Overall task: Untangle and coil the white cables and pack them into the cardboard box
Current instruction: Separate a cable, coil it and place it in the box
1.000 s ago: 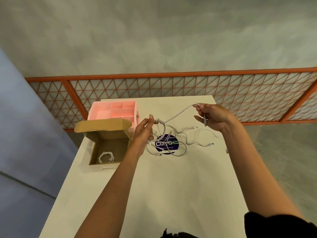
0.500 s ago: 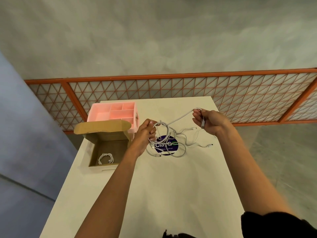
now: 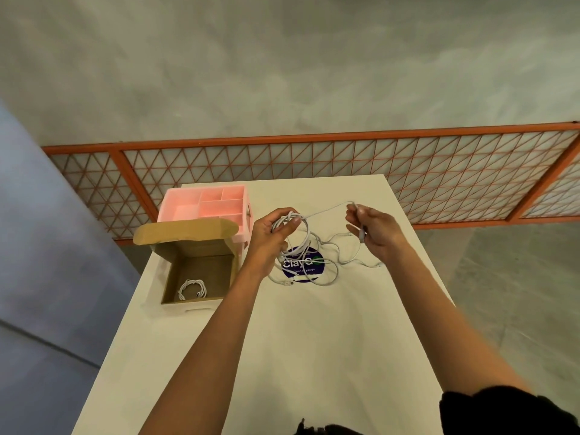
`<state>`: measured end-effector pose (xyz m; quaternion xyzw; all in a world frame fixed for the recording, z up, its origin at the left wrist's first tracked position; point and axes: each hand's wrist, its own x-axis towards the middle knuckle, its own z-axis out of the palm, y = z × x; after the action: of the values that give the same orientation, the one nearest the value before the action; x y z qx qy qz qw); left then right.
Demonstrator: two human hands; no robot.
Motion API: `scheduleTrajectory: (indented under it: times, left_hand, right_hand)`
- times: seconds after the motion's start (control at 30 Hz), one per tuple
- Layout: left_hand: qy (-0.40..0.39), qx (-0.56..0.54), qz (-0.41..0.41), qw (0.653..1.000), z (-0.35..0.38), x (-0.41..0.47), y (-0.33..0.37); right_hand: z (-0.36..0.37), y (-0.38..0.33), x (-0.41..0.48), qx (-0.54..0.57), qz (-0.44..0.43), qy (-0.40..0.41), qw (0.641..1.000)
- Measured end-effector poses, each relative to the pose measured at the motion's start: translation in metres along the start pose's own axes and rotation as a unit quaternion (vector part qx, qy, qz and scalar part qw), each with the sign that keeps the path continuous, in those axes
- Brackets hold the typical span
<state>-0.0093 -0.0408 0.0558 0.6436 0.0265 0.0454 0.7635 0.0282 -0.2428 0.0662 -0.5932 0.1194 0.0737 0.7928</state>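
- Two hands: left hand (image 3: 276, 229) grips loops of one thin white cable (image 3: 326, 210); right hand (image 3: 373, 230) pinches its other end.
- Loose white cable tangle (image 3: 326, 271) below and between both hands, count unclear.
- One open brown cardboard box (image 3: 185, 229) left of left hand, with one coiled white cable (image 3: 192, 288) inside.

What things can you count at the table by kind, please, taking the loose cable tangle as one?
Cardboard box: 1
Pink tray: 1
Purple sticker: 1
Coiled cable in the box: 1
Held cable, gripped by the left hand and right hand: 1
Cable tangle: 1
Total: 6
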Motion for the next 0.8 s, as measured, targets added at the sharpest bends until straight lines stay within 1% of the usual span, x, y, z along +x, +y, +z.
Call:
scheduleTrajectory:
  times: [0.03, 0.1, 0.17, 0.2, 0.27, 0.33, 0.4, 0.47, 0.53, 0.6, 0.7, 0.8]
  left_hand:
    - [0.001, -0.010, -0.004, 1.000, 0.002, 0.000, 0.000]
    - [0.001, -0.014, -0.009, 1.000, 0.006, 0.000, 0.002]
    - [0.001, -0.007, -0.013, 1.000, 0.008, -0.001, 0.002]
    - [0.002, -0.003, -0.017, 1.000, 0.009, -0.001, 0.001]
    - [0.005, 0.007, -0.022, 1.000, 0.009, -0.002, 0.000]
    - [0.005, 0.020, -0.023, 1.000, 0.009, -0.003, -0.002]
    - [0.006, 0.028, -0.023, 0.999, 0.008, -0.003, -0.005]
    - [0.012, 0.032, -0.025, 0.999, 0.007, -0.003, -0.006]
    - [0.018, 0.035, -0.026, 0.999, 0.006, -0.002, -0.006]
    - [0.020, 0.039, -0.025, 0.999, 0.005, -0.001, -0.008]
    - [0.031, 0.065, -0.019, 0.997, 0.002, 0.002, -0.013]
    - [0.047, 0.093, -0.009, 0.995, 0.000, 0.004, -0.018]
  right_hand:
    - [0.000, 0.009, -0.002, -0.068, -0.035, 0.010, 0.997]
    - [0.002, 0.026, -0.005, -0.198, -0.112, 0.018, 0.974]
    - [0.005, 0.039, -0.006, -0.273, -0.142, 0.014, 0.951]
    - [0.007, 0.043, -0.006, -0.286, -0.144, 0.018, 0.947]
    - [0.014, 0.044, -0.008, -0.247, -0.128, 0.032, 0.960]
    - [0.023, 0.038, -0.011, -0.150, -0.105, 0.030, 0.983]
    - [0.030, 0.031, -0.014, -0.070, -0.084, 0.007, 0.994]
    - [0.036, 0.027, -0.017, -0.035, -0.045, -0.021, 0.998]
    - [0.039, 0.025, -0.019, -0.031, 0.004, -0.052, 0.998]
    - [0.041, 0.025, -0.020, -0.061, 0.042, -0.092, 0.993]
    - [0.043, 0.023, -0.021, -0.108, 0.084, -0.143, 0.980]
    - [0.044, 0.019, -0.024, -0.124, 0.113, -0.199, 0.966]
